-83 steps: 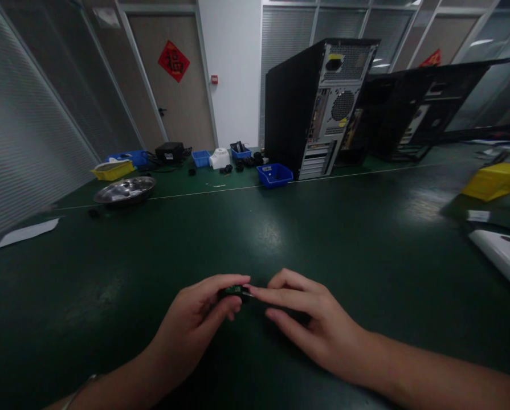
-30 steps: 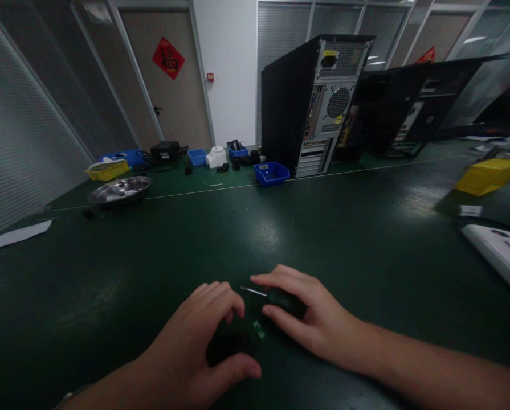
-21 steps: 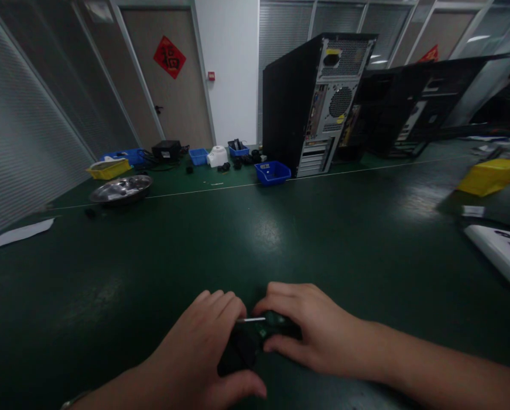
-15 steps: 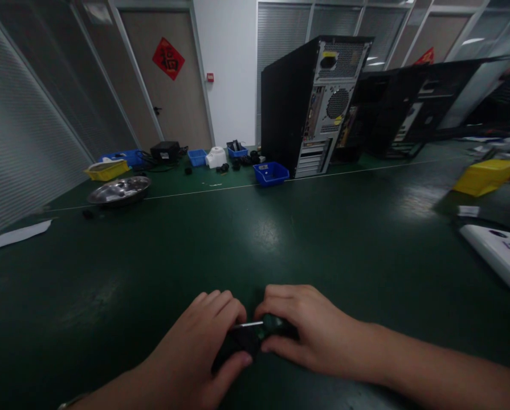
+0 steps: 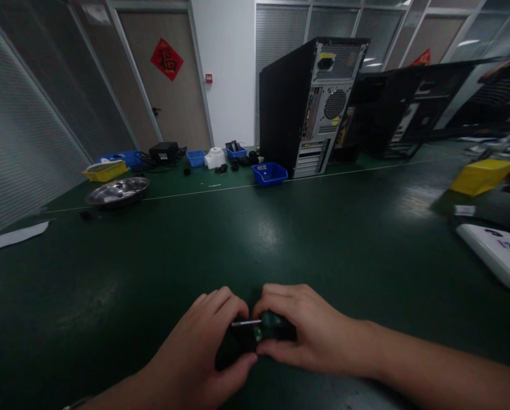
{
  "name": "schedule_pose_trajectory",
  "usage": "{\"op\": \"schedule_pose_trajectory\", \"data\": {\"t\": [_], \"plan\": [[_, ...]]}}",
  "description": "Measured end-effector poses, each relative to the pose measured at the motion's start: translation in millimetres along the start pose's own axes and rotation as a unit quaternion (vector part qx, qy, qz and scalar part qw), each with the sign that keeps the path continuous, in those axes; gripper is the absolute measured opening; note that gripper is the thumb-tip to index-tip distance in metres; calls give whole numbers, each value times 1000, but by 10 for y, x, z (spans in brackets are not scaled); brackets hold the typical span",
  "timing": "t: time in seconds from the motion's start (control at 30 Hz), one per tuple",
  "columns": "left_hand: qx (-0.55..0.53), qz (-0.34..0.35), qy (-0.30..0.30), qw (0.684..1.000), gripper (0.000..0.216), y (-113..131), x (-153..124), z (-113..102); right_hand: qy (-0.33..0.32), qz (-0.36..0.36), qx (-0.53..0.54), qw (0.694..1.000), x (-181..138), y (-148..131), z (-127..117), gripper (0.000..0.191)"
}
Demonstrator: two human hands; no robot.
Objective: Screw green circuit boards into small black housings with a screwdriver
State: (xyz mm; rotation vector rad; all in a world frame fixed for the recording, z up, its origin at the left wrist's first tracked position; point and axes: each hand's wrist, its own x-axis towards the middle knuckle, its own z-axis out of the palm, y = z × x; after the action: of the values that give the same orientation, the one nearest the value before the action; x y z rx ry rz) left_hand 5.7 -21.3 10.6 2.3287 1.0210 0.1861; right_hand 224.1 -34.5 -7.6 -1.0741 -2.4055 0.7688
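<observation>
While the right hand (image 5: 308,330), arched, grips the screwdriver (image 5: 272,323) at lower centre of the frame, tip pointing left, the left hand (image 5: 201,341) curls, thumb low, around a dark part (image 5: 245,340).

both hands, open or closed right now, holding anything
Left hand: curled around a dark piece, too dim to identify.
Right hand: closed on a screwdriver.

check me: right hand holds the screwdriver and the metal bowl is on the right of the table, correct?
Not quite: the head view shows the metal bowl on the left of the table. The right hand does hold the screwdriver.
</observation>
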Motion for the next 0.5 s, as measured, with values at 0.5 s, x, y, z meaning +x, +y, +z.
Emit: {"op": "schedule_pose_trajectory", "data": {"t": [0.5], "plan": [[-318, 65, 65, 944, 44, -129, 26, 101, 139, -17, 137, 981, -7, -68, 37, 18]]}}
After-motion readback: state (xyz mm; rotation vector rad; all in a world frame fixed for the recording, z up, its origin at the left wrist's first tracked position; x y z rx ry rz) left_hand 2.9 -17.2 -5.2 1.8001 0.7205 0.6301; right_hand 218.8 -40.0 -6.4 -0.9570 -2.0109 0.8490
